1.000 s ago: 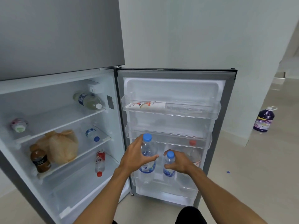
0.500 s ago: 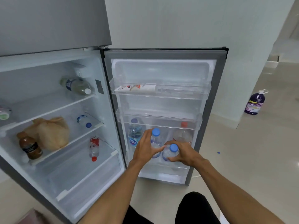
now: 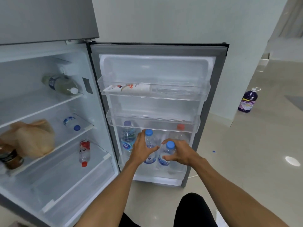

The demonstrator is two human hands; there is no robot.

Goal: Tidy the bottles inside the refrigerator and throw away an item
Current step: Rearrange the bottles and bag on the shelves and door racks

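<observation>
Because the open grey refrigerator door [image 3: 211,112] carries the load on thin clear plastic racks, bottles in its bottom door bin [image 3: 177,171] should be moved one at a time. At 9 o'clock of the hands stands a large clear water bottle with a blue label [image 3: 127,140], probably the heaviest; grasp it at the ribbed waist. The left hand [image 3: 141,149] wraps the tall clear bottle with a blue cap [image 3: 150,145] about its mid-body. The right hand [image 3: 180,154] grips the shorter clear blue-capped bottle [image 3: 165,156] at 3 o'clock of the first, just below the shoulder. Both are thin plastic, likely yielding under a squeeze and possibly slick with condensation; hold the body, not the cap. At 1 o'clock, a red-capped bottle [image 3: 180,133] stands untouched.
</observation>
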